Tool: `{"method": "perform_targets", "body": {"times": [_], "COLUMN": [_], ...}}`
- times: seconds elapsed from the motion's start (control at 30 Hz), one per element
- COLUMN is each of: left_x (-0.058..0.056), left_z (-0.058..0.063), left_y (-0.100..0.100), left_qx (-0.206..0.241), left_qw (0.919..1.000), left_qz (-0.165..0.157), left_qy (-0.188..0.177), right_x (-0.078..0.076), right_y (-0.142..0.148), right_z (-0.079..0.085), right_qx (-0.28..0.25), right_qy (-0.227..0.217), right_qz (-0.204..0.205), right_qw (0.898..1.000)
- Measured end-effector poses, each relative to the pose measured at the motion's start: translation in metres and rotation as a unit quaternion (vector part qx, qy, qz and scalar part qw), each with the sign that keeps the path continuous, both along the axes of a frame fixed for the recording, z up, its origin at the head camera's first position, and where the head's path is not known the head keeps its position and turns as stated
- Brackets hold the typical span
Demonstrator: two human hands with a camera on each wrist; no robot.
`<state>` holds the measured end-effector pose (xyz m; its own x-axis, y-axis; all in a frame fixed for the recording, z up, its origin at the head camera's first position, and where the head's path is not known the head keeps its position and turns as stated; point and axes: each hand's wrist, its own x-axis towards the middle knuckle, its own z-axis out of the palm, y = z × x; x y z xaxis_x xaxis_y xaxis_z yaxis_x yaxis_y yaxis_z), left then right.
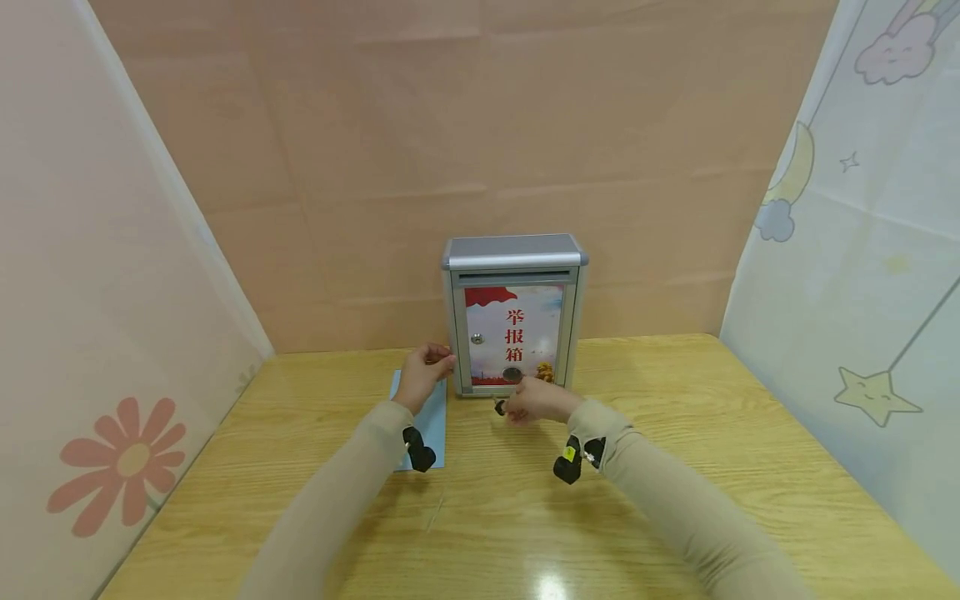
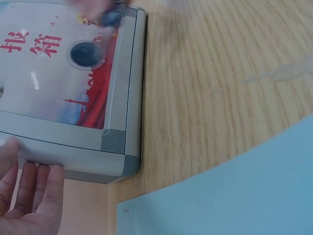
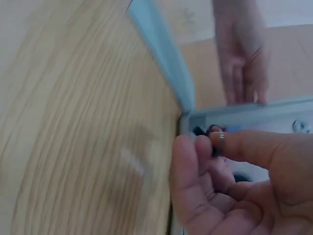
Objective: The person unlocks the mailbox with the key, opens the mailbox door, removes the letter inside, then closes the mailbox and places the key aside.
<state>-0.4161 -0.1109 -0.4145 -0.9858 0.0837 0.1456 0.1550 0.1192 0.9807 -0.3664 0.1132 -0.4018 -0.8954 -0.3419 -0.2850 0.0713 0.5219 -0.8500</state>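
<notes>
A grey metal report box stands upright at the table's back, its front panel printed with red characters and a dark round window. A small round lock sits at the panel's left edge. My left hand touches the box's left side, fingers along it and thumb near the front edge. In my right hand, thumb and fingers pinch a small black-headed key low before the box. A thin ring shows at the fingertips in the right wrist view; the hand partly hides the key.
A light blue sheet lies on the wooden table left of the box, partly under my left forearm. A thin clear strip lies nearer the front. Fabric walls rise behind and on both sides.
</notes>
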Motion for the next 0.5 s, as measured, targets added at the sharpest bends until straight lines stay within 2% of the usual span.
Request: {"method": "perform_targets", "body": {"times": [0.03,0.13,0.33,0.5], "left_x": [0.0,0.0,-0.001,-0.001], "left_z": [0.0,0.0,0.002,0.003], "left_y": [0.0,-0.001,-0.002,-0.002], "left_qx": [-0.001,-0.006,-0.004,0.004], "left_qw": [1.0,1.0,0.9999,0.9998], "left_qz": [0.0,0.0,-0.01,-0.019], "left_qy": [0.0,0.0,-0.012,-0.011], "right_x": [-0.001,-0.003,-0.003,-0.005], "right_y": [0.005,0.018,0.031,0.033], "right_z": [-0.004,-0.013,-0.014,-0.014], "right_qx": [0.035,0.093,0.102,0.105], "right_qy": [0.003,-0.007,-0.061,-0.089], "right_qz": [0.003,-0.002,-0.014,-0.023], "right_qw": [0.999,0.996,0.993,0.99]}}
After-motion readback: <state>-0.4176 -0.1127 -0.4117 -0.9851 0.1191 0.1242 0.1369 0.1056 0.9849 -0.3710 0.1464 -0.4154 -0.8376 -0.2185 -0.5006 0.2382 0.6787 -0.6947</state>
